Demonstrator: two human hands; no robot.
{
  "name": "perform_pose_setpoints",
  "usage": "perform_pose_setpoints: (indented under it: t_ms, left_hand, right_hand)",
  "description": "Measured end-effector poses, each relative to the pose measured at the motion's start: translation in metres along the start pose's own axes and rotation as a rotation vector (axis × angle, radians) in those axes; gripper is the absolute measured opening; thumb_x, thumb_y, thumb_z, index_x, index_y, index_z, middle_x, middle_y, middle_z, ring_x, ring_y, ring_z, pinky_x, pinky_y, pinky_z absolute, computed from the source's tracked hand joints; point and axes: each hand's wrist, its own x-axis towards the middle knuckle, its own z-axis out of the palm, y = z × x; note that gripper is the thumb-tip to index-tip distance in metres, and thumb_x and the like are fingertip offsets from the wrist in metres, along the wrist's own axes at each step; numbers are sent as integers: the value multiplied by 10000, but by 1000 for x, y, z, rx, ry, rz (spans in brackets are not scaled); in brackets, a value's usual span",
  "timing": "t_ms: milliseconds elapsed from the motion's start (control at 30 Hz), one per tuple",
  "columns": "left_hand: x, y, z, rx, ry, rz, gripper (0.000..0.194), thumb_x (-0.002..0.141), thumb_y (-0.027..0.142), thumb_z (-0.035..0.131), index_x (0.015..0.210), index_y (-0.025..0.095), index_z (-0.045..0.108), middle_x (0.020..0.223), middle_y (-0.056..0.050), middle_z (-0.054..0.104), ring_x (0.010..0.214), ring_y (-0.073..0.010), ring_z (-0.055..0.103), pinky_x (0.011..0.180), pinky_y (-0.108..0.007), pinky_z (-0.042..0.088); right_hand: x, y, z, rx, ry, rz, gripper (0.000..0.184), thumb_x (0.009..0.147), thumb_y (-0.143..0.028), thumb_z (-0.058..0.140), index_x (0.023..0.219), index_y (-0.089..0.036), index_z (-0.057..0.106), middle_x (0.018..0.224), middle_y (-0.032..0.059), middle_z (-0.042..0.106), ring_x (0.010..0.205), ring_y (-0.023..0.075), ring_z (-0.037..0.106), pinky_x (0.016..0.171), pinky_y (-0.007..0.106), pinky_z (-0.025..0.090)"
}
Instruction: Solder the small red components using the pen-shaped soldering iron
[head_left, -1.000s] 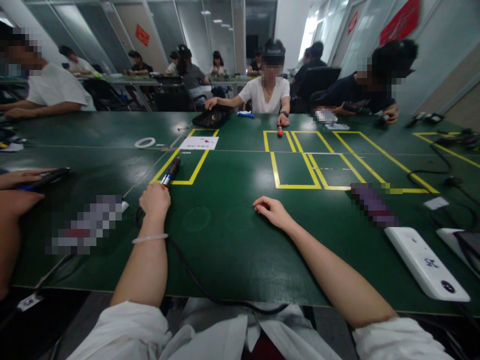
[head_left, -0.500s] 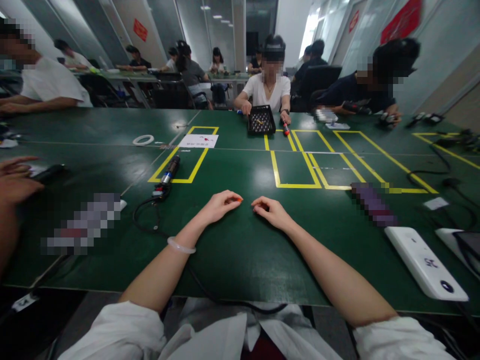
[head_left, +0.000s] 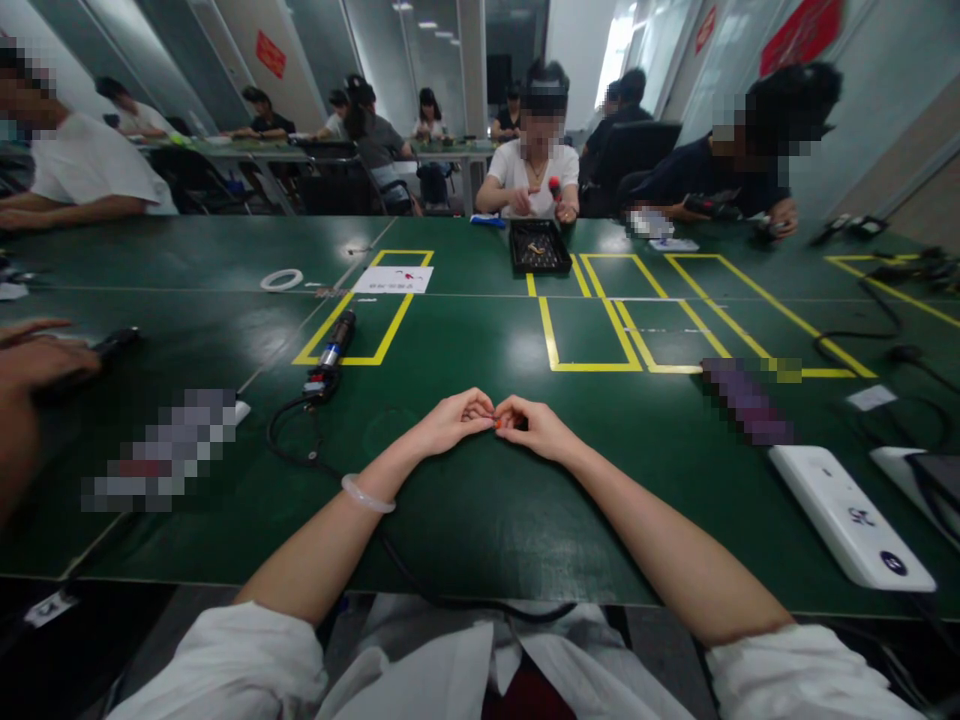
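Note:
In front of me, just above the green table, my left hand (head_left: 459, 420) and my right hand (head_left: 536, 428) meet at the fingertips. Between them, a small orange piece (head_left: 497, 424) shows, pinched by the fingers; its exact kind is too small to make out. Both hands are closed, with thumbs and forefingers pressed together. A pale bracelet (head_left: 367, 495) circles my left wrist. Left of my hands lies a black and silver cylindrical tool (head_left: 334, 345) with a cable attached.
Yellow tape outlines (head_left: 592, 367) mark the green table (head_left: 465, 540). A white power bank (head_left: 851, 515) lies at right, a blurred phone-like slab (head_left: 746, 400) behind it. Across the table, a co-worker sits behind a black tray (head_left: 540, 262) of small parts. A white ring (head_left: 281, 280) lies far left.
My hands have come together, and the orange piece from my left fingertips now sits where both hands meet. The co-worker's tilted tray now lies flat, and their red-tipped tool is raised.

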Motion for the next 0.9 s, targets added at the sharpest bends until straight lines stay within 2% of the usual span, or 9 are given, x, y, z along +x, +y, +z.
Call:
perform_pose_setpoints:
  t_ms: [233, 367, 500, 667, 900]
  left_hand:
    - [-1, 2, 2, 15, 13, -2, 289, 798, 332, 672, 992, 148, 561, 888, -38, 641, 803, -126, 610, 742, -267, 477]
    - [-3, 5, 1, 193, 26, 26, 242, 805, 313, 655, 974, 163, 569, 858, -22, 630, 776, -131, 608, 680, -245, 467]
    - [-4, 9, 1, 315, 36, 53, 184, 860, 312, 578, 986, 177, 586, 875, -25, 639, 795, -142, 615, 691, -253, 470]
    - [-5, 9, 2, 295, 24, 71, 205, 886, 346, 547, 1003, 182, 584, 931, -43, 656, 861, -158, 629, 765, -276, 490]
    - [-7, 14, 4, 279, 13, 84, 206, 919, 329, 507, 1076, 196, 519, 882, -24, 676, 825, -147, 650, 739, -256, 486]
  right_hand:
    - [0, 0, 1, -20, 28, 10, 148, 838, -258, 616, 962, -178, 602, 785, -4, 622, 711, 125, 582, 687, 249, 468]
    - [0, 0, 0, -13, 48, 24, 151, 847, -274, 608, 957, -171, 606, 785, 2, 621, 683, 119, 560, 659, 244, 456]
    - [1, 0, -1, -31, 65, 36, 177, 852, -303, 611, 971, -172, 610, 756, -7, 596, 644, 114, 524, 616, 234, 433]
    - [1, 0, -2, -48, 87, 20, 215, 846, -303, 626, 1019, -181, 592, 733, -20, 575, 621, 112, 508, 599, 229, 421]
    - [1, 4, -1, -18, 114, 50, 200, 880, -376, 589, 912, -179, 603, 732, -3, 630, 627, 124, 563, 601, 236, 431]
